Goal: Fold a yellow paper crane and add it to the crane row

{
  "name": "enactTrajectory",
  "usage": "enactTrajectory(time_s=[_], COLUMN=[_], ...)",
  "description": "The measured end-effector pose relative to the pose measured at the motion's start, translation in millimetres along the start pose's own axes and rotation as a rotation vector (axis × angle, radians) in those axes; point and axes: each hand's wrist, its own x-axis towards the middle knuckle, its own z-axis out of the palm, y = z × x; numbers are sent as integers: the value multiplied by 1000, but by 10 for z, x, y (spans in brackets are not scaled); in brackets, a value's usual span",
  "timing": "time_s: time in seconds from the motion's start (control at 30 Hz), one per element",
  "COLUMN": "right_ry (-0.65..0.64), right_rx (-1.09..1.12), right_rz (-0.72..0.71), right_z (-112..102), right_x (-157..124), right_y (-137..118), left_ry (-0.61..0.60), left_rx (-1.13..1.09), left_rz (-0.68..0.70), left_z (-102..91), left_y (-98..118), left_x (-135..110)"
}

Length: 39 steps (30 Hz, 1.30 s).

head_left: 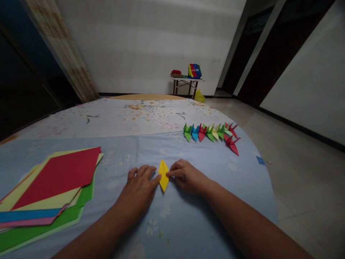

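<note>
A small yellow folded paper point(163, 175), kite-shaped, lies flat on the light blue cloth of the round table point(188, 223). My left hand point(138, 189) rests palm down beside it, the forefinger pressing its left edge. My right hand point(185, 176) presses the paper's right edge with its fingertips. Both hands pin the paper to the cloth rather than lift it.
A stack of coloured paper sheets point(51, 190), red on top, lies at the left. A row of finished paper cranes point(211, 132) in several colours stands beyond my hands at the right. A small table with objects point(187, 81) stands by the far wall.
</note>
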Motion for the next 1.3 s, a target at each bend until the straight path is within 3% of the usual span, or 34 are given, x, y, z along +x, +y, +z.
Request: enactTrajectory(time_s=[0.23,0.53,0.67,0.8,1.0,1.2,1.3], right_ry=[-27,-1,126,109,80,70,97], right_rx=[-128,-108,-74,-119,-91,15,124], right_rz=[28,-3,131,215,202,184,132], right_z=[-17,27,37,34,61,91,106], right_x=[18,21,33,33,57,66,64], right_y=[-68,-26,12,-7,-63,-97,-92], left_ry=[-40,35,103,125,160,114,171], left_rx=[74,-36,-102,-126,-181,-194,-291], left_rz=[-16,1,15,33,38,-3,-35], left_z=[37,25,35,23,7,1,-11], left_y=[54,41,21,15,46,49,32], left_x=[-20,-14,3,27,64,98,107])
